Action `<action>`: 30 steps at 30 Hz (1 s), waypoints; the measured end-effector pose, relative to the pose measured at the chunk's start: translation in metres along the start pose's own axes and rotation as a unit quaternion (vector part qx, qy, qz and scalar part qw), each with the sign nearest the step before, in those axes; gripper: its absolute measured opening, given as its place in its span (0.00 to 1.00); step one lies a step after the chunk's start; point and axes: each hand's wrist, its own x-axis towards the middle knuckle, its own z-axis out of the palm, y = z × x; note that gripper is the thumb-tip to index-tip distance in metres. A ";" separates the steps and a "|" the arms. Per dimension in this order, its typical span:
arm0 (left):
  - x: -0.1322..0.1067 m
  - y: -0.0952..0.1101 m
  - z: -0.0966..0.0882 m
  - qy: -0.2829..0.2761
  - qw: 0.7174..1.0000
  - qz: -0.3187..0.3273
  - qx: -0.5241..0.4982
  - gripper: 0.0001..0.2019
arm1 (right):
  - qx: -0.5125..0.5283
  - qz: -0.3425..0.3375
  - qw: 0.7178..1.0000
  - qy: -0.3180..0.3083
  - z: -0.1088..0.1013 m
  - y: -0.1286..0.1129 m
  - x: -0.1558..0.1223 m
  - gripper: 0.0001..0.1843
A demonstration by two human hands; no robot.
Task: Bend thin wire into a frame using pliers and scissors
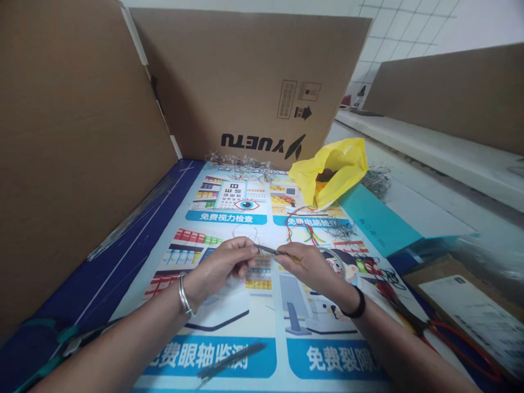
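Note:
My left hand (227, 263) is closed in a pinch on one end of a short thin dark wire piece (268, 250), and a thin wire loop curls just above its fingers. My right hand (308, 263) is closed in a pinch on the other end of the same piece, with a bit of yellow showing at the fingertips. Both hands meet over the middle of a printed poster (229, 218) lying on the table. A silver bangle is on my left wrist and a black band on my right.
A yellow plastic bag (333, 169) lies behind the hands, with red, green and yellow wires (305, 226) spilling from it. Red-handled scissors (442, 333) lie at the right, green-handled pliers (53, 341) at the left. Cardboard walls (245, 82) close off the back and left. A dark wire bundle (229, 361) lies near the front.

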 end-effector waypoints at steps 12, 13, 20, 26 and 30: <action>0.001 0.002 0.000 0.016 1.000 -0.008 0.000 0.06 | 0.005 0.001 1.000 0.018 0.010 -0.001 -0.003 0.13; 0.001 0.002 0.000 0.018 1.000 -0.011 0.002 0.06 | 0.006 0.001 1.000 0.020 0.011 -0.001 -0.004 0.12; 0.003 0.002 -0.001 0.019 0.999 -0.028 0.016 0.06 | 0.010 0.000 0.999 0.040 0.017 0.000 -0.004 0.15; 0.004 0.002 -0.001 0.012 0.999 -0.032 0.011 0.07 | 0.027 0.011 0.998 0.047 0.020 -0.001 -0.004 0.13; 0.003 0.003 -0.001 0.000 1.000 -0.025 0.002 0.07 | 0.029 0.009 0.998 0.053 0.020 0.000 -0.004 0.13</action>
